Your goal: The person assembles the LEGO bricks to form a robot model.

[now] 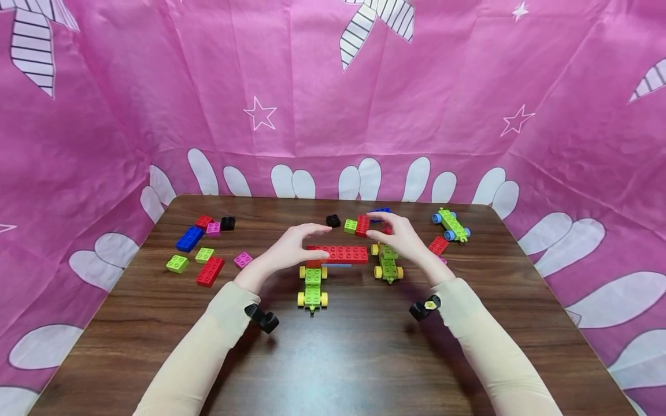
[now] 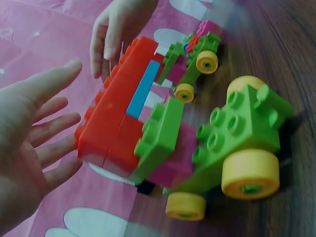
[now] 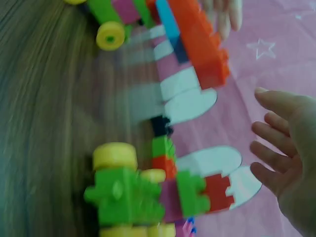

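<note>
My left hand (image 1: pixel 283 249) is at the left end of a row of red bricks (image 1: pixel 347 254), its fingers spread and its fingertips right at the red side in the left wrist view. That row rests on a green toy car base (image 1: pixel 313 293) with yellow wheels, over a pink brick (image 2: pixel 181 153) and a green brick (image 2: pixel 162 131). It juts out rightward, a blue piece (image 2: pixel 143 90) along its underside. Over a second green car base (image 1: pixel 388 269) with yellow wheels, my right hand (image 1: pixel 402 238) holds nothing, fingers apart. A red brick (image 3: pixel 218 192) tops that car's stack.
Loose bricks, among them a blue one (image 1: pixel 189 238) and a red one (image 1: pixel 210 272), lie at the left. Behind the cars are a black brick (image 1: pixel 333 221) and a lime brick (image 1: pixel 350 226). A blue-wheeled green car base (image 1: pixel 452 226) stands at the back right.
</note>
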A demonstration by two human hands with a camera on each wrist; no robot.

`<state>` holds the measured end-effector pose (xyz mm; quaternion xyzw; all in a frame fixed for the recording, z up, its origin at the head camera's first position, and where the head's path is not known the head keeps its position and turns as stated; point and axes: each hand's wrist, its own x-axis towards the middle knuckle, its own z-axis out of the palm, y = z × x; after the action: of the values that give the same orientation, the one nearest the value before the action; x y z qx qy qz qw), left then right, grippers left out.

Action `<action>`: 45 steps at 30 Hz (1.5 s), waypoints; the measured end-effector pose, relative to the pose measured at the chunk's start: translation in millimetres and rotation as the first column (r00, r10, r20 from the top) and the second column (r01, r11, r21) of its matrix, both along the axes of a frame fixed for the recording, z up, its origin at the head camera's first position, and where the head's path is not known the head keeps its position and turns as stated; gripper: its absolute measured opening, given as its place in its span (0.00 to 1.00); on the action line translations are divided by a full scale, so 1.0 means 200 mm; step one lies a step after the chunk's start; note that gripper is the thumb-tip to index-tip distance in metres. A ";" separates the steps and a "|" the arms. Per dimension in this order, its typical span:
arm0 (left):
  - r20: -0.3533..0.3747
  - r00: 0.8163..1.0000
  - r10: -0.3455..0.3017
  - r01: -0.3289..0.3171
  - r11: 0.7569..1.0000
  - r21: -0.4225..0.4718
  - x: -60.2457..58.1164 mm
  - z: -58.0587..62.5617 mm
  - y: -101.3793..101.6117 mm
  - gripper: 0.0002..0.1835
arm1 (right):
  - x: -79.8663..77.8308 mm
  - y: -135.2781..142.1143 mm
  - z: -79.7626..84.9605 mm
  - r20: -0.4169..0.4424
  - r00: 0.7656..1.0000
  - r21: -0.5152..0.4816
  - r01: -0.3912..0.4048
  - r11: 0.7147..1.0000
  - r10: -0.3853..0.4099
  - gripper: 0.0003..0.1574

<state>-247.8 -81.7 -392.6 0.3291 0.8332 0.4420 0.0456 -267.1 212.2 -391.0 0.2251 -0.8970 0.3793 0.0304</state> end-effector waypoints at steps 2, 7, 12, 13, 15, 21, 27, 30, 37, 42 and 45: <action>-0.012 1.000 -0.011 0.011 1.000 0.001 -0.01 0.00 0.03 0.30 | -0.01 0.04 -0.03 -0.013 1.000 -0.011 0.017 1.000 -0.018 0.30; -0.032 0.999 -0.023 0.023 1.000 -0.004 -0.02 0.01 0.09 0.27 | -0.01 0.12 -0.07 -0.012 0.999 -0.042 0.046 0.998 -0.046 0.30; -0.042 0.999 -0.035 0.034 0.999 -0.027 -0.01 0.03 0.15 0.26 | 0.00 0.18 -0.10 0.019 0.998 -0.057 0.059 0.997 -0.058 0.32; -0.041 0.999 -0.036 0.034 0.999 -0.034 -0.01 0.03 0.16 0.26 | 0.00 0.19 -0.10 0.023 0.998 -0.064 0.056 0.996 -0.055 0.33; -0.040 0.999 -0.037 0.035 0.998 -0.049 -0.01 0.04 0.18 0.26 | 0.00 0.21 -0.12 0.039 0.998 -0.077 0.044 0.996 -0.041 0.35; -0.028 0.999 -0.046 0.044 0.996 -0.082 0.00 0.05 0.24 0.27 | 0.00 0.26 -0.18 0.103 0.994 -0.106 0.051 0.993 -0.040 0.40; -0.025 0.997 -0.068 0.065 0.991 -0.119 -0.01 0.05 0.28 0.28 | 0.00 0.29 -0.21 0.154 0.983 -0.076 0.108 0.991 -0.095 0.37; -0.024 0.997 -0.079 0.074 0.985 -0.159 -0.01 0.05 0.30 0.27 | -0.01 0.30 -0.22 0.180 0.978 -0.078 0.125 0.989 -0.109 0.37; -0.022 0.997 -0.079 0.070 0.960 -0.271 -0.02 0.03 0.31 0.27 | -0.04 0.32 -0.26 0.204 0.971 -0.057 0.139 0.989 -0.124 0.36; -0.028 0.996 -0.087 0.072 0.938 -0.340 -0.02 0.03 0.32 0.27 | -0.05 0.32 -0.27 0.228 0.966 -0.074 0.139 0.987 -0.119 0.34; -0.033 0.996 -0.089 0.072 0.937 -0.343 -0.02 0.03 0.31 0.26 | -0.05 0.32 -0.28 0.237 0.964 -0.080 0.144 0.986 -0.121 0.34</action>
<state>-251.0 -19.1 -385.7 0.3605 0.8838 0.2810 0.1001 -277.6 276.4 -446.8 0.1171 -0.8881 0.4428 -0.0382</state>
